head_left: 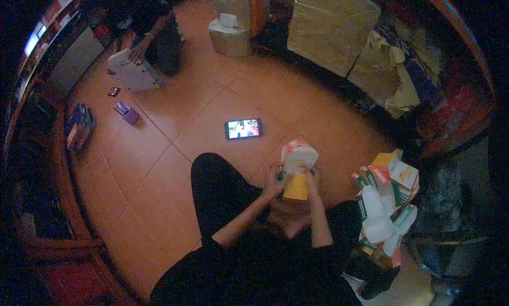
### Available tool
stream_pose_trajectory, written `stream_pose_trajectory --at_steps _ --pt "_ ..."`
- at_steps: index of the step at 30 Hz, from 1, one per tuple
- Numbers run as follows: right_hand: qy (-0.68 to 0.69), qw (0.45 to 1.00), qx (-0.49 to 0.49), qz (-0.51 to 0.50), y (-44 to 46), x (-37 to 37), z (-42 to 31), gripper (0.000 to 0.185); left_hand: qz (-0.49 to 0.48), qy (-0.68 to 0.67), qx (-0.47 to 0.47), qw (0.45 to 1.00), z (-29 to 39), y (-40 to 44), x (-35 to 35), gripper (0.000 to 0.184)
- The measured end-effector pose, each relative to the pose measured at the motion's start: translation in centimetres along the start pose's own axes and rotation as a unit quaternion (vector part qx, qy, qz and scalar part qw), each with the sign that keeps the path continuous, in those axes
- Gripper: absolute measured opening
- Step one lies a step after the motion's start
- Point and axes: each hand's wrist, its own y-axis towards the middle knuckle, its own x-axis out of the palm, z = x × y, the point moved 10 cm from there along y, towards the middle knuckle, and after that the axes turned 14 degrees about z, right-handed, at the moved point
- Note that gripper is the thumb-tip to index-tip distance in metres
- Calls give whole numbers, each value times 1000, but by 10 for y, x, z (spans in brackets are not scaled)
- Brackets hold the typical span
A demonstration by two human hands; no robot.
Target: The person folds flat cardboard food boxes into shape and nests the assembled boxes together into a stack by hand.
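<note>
Between my two hands is a small cardboard box point(300, 156), white and orange-red at its far end and yellow at the end nearer me. It sits just in front of my crossed legs. The fingers of my left hand point(273, 181) are closed on its left side. From the right side my right hand point(312, 182) grips it, with the fingers partly hidden. A lit phone point(243, 129) lies on the tiled floor beyond the box, a little to the left. At my right is a loose pile of cartons point(377, 213) in white, green, orange and yellow, several of them flattened or open.
At the upper left another person's hand point(139, 50) rests on a pale carton point(132, 73). A purple box point(126, 113) and a small dark item point(114, 92) lie nearby. Taped cartons point(334, 28) stand along the back right. Shelving lines the left edge.
</note>
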Motion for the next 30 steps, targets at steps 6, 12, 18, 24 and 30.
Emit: stream_pose_trajectory --at_steps 6,12,18,24,30 --pt "38 998 -5 57 -6 8 -13 35 -85 -45 -115 989 33 -4 -8 58" --pt "-110 991 75 12 -17 3 -19 52 -13 173 22 985 -3 1 2 61" --pt "-49 976 -203 64 -53 -14 -109 54 14 -5 147 989 88 -4 -12 49" --pt "-84 942 -306 108 -59 -27 -125 51 -15 -112 288 951 110 -7 -11 39" --pt "-87 894 -417 141 -77 -29 -149 31 -70 -36 239 968 79 1 7 41"
